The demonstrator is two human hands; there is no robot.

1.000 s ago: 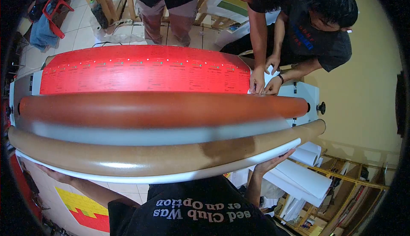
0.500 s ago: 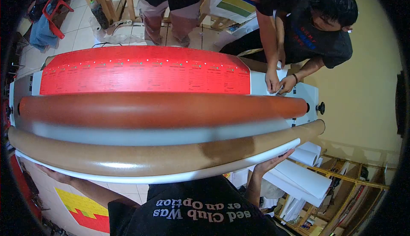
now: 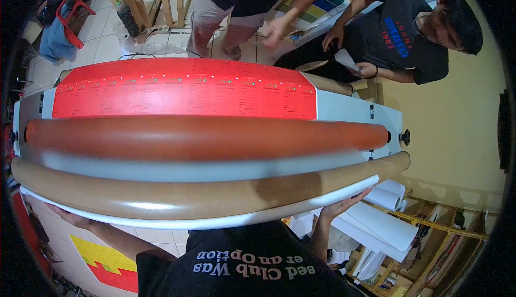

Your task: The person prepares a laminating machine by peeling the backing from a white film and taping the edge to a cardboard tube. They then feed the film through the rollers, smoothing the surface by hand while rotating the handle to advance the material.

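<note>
In the head view, a long roll of white sheet (image 3: 183,224) curves across the front of the machine, against the brown cardboard-coloured roll (image 3: 161,197). At the left end of the white roll, my left hand (image 3: 72,218) supports it from its near side, fingers partly hidden. My right hand (image 3: 341,205) lies along its right part, palm up under the edge, fingertips reaching toward the roll's end. Beyond both rolls runs an orange-brown roller (image 3: 204,138). A red printed sheet (image 3: 183,95) drapes over the far side of the machine.
Across the machine stand two people; one person's hand (image 3: 365,70) holds a white piece. A black knob (image 3: 405,137) sits at the machine's right end. Rolls of white material (image 3: 376,227) lie by a yellow rack (image 3: 430,254) at lower right. A red chair (image 3: 70,23) stands upper left.
Both people opposite have drawn their hands away from the machine's right end, and the person at the right has straightened up with the white piece. My hands hold their place on the white roll.
</note>
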